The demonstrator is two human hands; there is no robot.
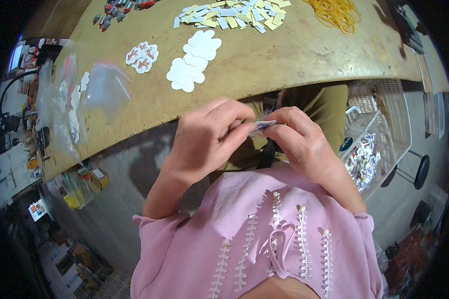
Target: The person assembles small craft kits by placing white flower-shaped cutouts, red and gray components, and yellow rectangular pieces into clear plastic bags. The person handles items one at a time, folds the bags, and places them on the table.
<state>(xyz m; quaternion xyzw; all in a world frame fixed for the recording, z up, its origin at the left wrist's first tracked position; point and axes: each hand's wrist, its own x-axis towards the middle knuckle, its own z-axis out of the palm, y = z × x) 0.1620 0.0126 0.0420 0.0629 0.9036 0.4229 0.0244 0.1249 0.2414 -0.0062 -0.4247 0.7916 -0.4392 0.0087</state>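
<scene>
Above my lap, just off the table's near edge, both hands meet at a small flat packet [262, 127], whitish with dark purple-blue parts. My right hand [300, 137] pinches it between thumb and fingers. My left hand [204, 135] is closed with its fingertips at the packet's left end; these are slightly blurred. The fingers cover most of the packet. On the table beyond lie overlapping white cloud-shaped cards [195, 62]. Left of them is a small cluster of scalloped cards with reddish-brown prints [142, 56].
Clear plastic bags [106, 89] lie at the table's left end. Along the back are small red and grey parts [118, 11], yellow and pale slips [234, 15] and yellow rubber bands [340, 16]. At right, a white basket [403, 122] stands beside a bin of shiny packets [362, 162].
</scene>
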